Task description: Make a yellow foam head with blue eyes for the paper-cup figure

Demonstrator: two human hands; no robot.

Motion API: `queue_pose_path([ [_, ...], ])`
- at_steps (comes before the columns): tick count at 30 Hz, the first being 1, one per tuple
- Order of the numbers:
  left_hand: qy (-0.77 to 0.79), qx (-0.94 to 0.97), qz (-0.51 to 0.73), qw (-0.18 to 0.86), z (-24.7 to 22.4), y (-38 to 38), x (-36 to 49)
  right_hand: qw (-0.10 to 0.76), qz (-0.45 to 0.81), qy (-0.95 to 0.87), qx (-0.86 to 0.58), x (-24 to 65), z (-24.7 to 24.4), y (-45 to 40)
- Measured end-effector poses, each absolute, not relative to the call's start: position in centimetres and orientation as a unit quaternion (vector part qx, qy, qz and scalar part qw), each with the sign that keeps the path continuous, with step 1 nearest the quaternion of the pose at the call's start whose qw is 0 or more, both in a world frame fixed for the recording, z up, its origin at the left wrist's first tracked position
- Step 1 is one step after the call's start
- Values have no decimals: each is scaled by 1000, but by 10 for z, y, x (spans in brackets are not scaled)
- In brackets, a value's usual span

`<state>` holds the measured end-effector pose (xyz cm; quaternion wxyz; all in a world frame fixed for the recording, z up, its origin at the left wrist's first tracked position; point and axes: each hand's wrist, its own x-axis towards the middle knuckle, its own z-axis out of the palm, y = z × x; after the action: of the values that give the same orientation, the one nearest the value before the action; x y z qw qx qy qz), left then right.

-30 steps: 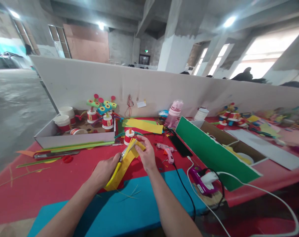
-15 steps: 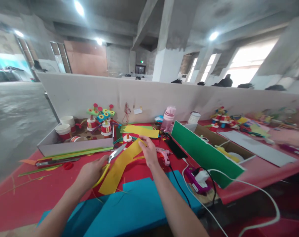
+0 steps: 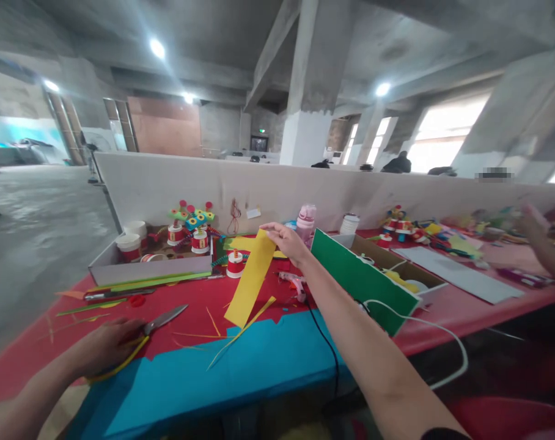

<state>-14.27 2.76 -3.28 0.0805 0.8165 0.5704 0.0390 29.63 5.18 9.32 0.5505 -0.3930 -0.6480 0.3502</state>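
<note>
My right hand [image 3: 284, 239] pinches the top end of a wide yellow paper strip [image 3: 252, 281], which hangs tilted over the table. Low at the left, my left hand [image 3: 110, 345] is closed around the yellow-handled scissors [image 3: 166, 318]; their blades point away to the right and look closed. Thin yellow offcuts [image 3: 254, 315] lie below the strip, partly across the blue sheet [image 3: 186, 385]. Just behind the strip stands a red and white paper cup [image 3: 235, 264] with a spring-like piece on top.
At the left back a white box [image 3: 151, 272] holds paper cups and decorated cup figures. A pink glue gun [image 3: 293, 284] with a black cord lies right of the strip. Farther right are a green-sided box [image 3: 360, 278], a pink bottle [image 3: 305, 221] and another person's arm [image 3: 541, 241].
My right hand has lifted the yellow strip up and away from the scissors. My left hand has moved down and left with the scissors. A thin yellow offcut now lies apart from the strip.
</note>
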Motion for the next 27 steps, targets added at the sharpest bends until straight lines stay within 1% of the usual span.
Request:
queue_pose_path([
  [2,561,824,34,65,-17,22,-130,519,353,-674,-390,290,102,45],
  [3,558,826,64,48,-7,19,-118,502,355,-688,-385,286,108,42],
  [4,538,833,120,40,5,15,-103,486,356,-703,-378,281,113,38],
  [5,509,840,178,52,17,10,-84,470,359,-718,-367,275,119,33],
  [9,370,838,374,144,61,-1,0,410,378,-767,-316,248,147,7],
  [11,308,825,416,227,72,-2,35,400,377,-780,-299,238,161,-7],
  [12,293,813,416,283,72,-2,47,410,370,-780,-295,236,167,-12],
  [15,277,774,363,438,60,-6,68,453,367,-755,-299,244,177,-18],
  [17,268,747,323,515,44,-17,68,485,375,-723,-319,263,174,-13],
  [19,264,715,296,576,27,-33,59,537,357,-680,-350,286,161,-5],
  [22,297,676,302,603,3,-60,37,621,325,-601,-385,315,125,0],
  [25,337,656,348,578,-13,-81,14,678,300,-534,-406,325,78,-6],
  [27,358,650,390,545,-21,-89,1,693,276,-518,-419,321,48,-15],
])
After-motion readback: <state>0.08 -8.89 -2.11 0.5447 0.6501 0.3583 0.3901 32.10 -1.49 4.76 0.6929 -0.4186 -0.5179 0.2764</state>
